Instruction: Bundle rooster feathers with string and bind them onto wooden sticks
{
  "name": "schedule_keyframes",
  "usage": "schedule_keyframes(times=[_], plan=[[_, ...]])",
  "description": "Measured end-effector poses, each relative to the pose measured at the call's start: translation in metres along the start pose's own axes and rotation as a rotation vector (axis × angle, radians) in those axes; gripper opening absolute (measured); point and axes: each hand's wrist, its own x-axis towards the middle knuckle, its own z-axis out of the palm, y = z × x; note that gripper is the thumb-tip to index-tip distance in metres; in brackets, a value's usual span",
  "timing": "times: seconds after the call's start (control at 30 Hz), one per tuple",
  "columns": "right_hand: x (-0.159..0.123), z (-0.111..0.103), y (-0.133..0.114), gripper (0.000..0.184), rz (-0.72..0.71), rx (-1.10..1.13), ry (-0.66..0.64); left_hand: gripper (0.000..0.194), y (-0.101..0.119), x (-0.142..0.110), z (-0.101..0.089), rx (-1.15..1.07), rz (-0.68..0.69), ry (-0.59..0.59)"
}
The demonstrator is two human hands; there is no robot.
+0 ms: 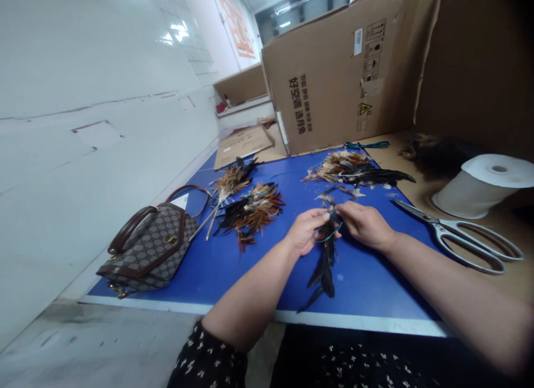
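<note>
Over the blue table, my left hand (307, 231) is closed on a small bunch of black feathers (325, 268), whose dark tips hang down toward the near edge. A teal cord (332, 234) loops around the bunch near my fingers. On the other side, my right hand (364, 224) pinches at the top of the bunch, close to the cord's upper end; its fingertips appear to grip the cord. Just beyond my hands lies a pile of brown and black feathers (348, 170), with a few loose feathers (342, 191) in front of it.
Large scissors (463, 237) and a white spool (479, 187) are at the right. Two tied feather bundles (233, 182) (254, 207) lie left of my hands, beside a patterned handbag (154, 243). A tall cardboard box (334, 82) stands at the back, near a dark feather heap (438, 154).
</note>
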Motion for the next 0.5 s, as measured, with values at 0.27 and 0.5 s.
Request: schedule_keyframes(times=[0.27,0.5], plan=[[0.005,-0.012,-0.010,0.036,0.137,-0.084,0.026,0.042,0.002,0.003,-0.006,0.028,0.058,0.088],[0.009,-0.075,-0.004,0.035,0.324,-0.396,0.012,0.033,0.010,0.010,-0.017,0.031,0.124,0.241]])
